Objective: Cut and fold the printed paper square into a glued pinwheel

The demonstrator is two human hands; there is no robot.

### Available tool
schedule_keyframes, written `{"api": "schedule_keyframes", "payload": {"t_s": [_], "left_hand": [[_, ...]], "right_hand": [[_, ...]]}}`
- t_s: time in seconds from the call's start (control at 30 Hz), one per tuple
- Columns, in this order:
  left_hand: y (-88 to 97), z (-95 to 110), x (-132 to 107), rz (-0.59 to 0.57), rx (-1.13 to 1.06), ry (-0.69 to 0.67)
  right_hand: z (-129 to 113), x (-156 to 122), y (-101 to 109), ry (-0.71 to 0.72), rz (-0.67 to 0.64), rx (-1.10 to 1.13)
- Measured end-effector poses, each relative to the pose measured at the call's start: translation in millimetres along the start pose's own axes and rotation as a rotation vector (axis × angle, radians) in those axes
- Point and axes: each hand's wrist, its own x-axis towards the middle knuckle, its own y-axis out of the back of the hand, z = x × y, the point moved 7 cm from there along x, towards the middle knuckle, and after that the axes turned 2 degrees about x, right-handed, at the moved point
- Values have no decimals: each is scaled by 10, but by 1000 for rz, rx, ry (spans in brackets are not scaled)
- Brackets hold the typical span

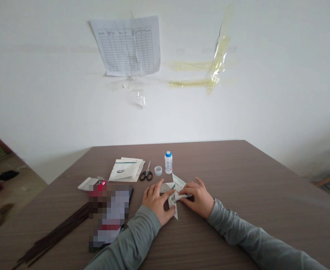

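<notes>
A pinwheel [176, 195] folded from printed paper lies on the table, its pointed flaps spread out. My left hand [158, 202] rests over its left side, thumb and fingers closed on the paper. From the right, my right hand [198, 198] pinches a flap near the centre. Both hands partly cover the folds. Just beyond stands a white bottle [168, 164] with a blue top, upright, beside a small clear cap [158, 171]. Black-handled scissors [146, 175] lie left of the cap.
Printed paper sheets [126, 169] are stacked at the back left. Nearer are an opened small box [89, 183], a bundle of thin dark sticks [55, 229] and a pixelated flat object [114, 213]. A white wall [198, 116] rises behind the brown table [232, 172].
</notes>
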Motion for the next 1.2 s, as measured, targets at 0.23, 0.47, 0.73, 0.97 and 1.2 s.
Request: {"api": "schedule_keyframes", "payload": {"t_s": [0.23, 0.47, 0.73, 0.97, 1.2], "left_hand": [[-107, -48, 39, -9, 24, 25], [-40, -14, 9, -29, 9, -26], [-1, 7, -6, 16, 14, -13], [5, 12, -13, 40, 21, 7], [9, 21, -22, 43, 18, -7]], "right_hand": [[-2, -2, 8, 13, 14, 10], [-17, 4, 6, 0, 1, 13], [11, 1, -7, 12, 7, 18], [20, 1, -14, 9, 4, 14], [15, 0, -5, 7, 8, 13]]}}
